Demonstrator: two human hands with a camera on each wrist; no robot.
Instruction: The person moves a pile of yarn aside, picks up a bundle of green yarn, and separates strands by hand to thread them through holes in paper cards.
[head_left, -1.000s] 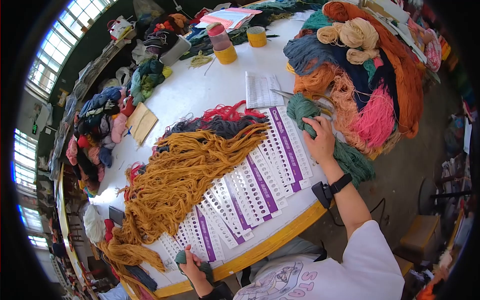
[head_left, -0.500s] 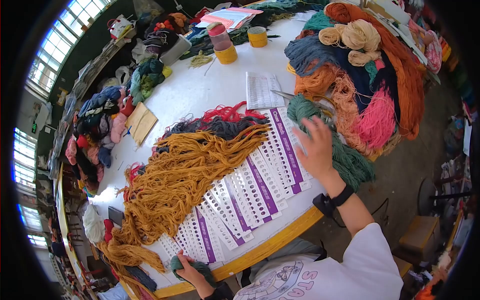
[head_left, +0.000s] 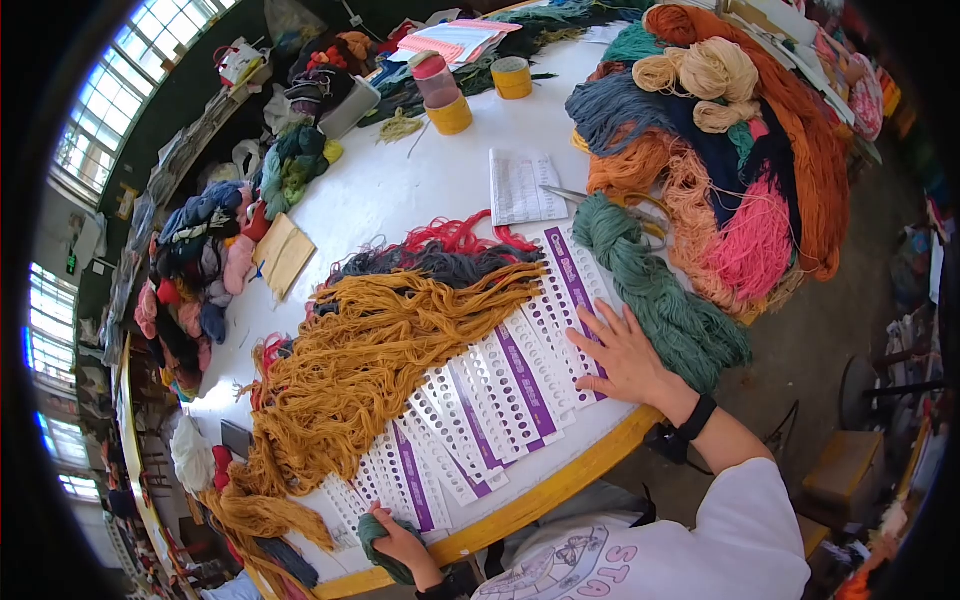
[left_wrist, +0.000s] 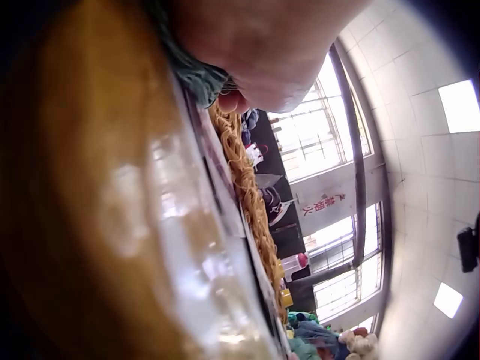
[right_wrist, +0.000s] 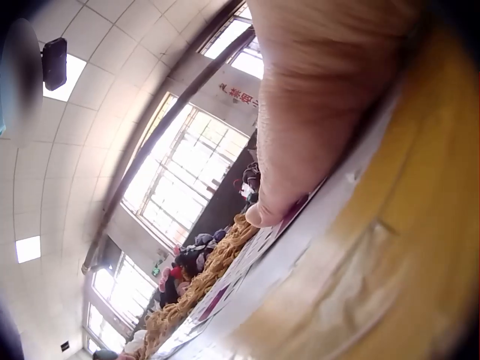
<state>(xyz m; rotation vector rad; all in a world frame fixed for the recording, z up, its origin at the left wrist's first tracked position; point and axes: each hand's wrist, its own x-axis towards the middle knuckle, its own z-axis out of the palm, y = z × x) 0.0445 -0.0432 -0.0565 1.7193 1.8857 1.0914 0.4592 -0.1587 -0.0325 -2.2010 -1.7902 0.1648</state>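
Green skein (head_left: pixel 658 285) released, apparently placed; right hand (head_left: pixel 630 360) spreads fingers over perforated cards (head_left: pixel 520 375), left hand (head_left: pixel 402 546) grips green yarn (head_left: pixel 375 546).

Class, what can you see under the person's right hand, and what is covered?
White punched cards with purple strips show around the right hand and run under it. Whatever lies directly beneath the hand is covered and cannot be seen.

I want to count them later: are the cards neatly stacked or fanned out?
Fanned out: the cards lie overlapping at different angles, with several purple stripes showing side by side.
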